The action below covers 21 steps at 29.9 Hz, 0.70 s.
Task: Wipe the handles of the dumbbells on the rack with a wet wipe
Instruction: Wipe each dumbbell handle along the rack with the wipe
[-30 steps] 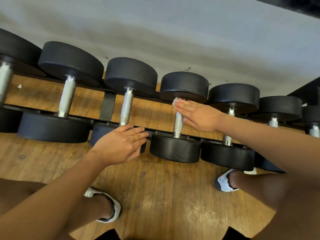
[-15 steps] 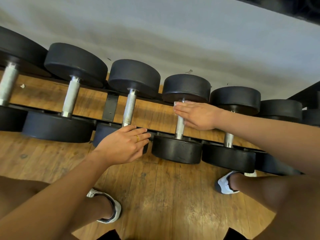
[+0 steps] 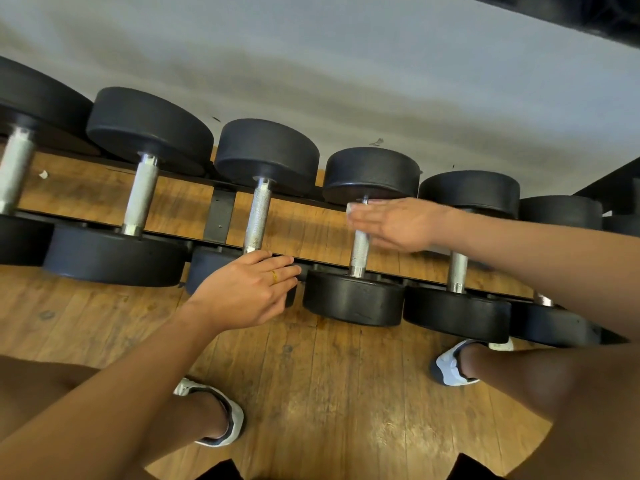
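While the left hand [image 3: 249, 292] stays flat on a front weight at the rack [image 3: 218, 216] front edge, holding nothing, the right hand [image 3: 398, 225] has slid its wet wipe [image 3: 350, 210] up the fourth handle [image 3: 359, 252] to the back end; that handle looks nearly done.

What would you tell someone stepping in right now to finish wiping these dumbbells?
Right hand: pressing the wet wipe on the upper part of the fourth handle from the left.
Left hand: empty, resting on the near head of the third dumbbell.
Done: cannot tell which handles are already clean.
Left: finish this handle's lower part, then probably the handles to the right.
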{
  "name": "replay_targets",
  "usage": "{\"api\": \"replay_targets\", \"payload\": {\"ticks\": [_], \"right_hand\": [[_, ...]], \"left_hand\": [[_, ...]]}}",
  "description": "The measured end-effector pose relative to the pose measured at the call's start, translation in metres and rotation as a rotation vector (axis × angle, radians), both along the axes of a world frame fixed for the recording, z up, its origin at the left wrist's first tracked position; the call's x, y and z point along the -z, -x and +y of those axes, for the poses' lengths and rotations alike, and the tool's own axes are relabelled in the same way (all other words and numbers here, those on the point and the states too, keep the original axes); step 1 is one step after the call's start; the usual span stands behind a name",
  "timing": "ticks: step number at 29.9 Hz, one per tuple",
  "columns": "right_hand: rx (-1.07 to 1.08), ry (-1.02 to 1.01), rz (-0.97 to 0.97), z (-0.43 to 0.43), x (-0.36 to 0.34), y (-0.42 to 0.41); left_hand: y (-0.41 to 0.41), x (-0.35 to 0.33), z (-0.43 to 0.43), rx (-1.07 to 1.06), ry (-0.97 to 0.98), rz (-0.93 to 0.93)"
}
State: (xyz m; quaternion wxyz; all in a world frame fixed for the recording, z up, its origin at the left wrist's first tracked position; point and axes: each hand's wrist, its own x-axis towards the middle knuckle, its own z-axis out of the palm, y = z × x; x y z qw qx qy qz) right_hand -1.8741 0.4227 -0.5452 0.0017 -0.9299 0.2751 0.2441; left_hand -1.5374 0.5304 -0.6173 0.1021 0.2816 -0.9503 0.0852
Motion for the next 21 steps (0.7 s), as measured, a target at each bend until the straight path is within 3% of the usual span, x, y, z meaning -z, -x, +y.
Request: {"api": "replay_targets", "payload": {"ticks": [5, 10, 14, 21], "right_hand": [[0.086, 0.048, -0.052, 0.008, 0.016, -0.006], [-0.097, -0.186, 0.024, 0.018, 0.021, -0.026], [-0.049, -0.298, 0.040, 0.023, 0.019, -0.034], [0.097, -0.186, -0.058, 0.038, 0.016, -0.034]], "left_hand": [[0.000, -0.001, 0.000, -0.006, 0.007, -0.005], [0.000, 0.000, 0.001, -0.006, -0.006, -0.004], [-0.001, -0.002, 0.000, -0.002, -0.007, -0.012], [-0.001, 0.000, 0.000, -0.006, -0.003, 0.000]]}}
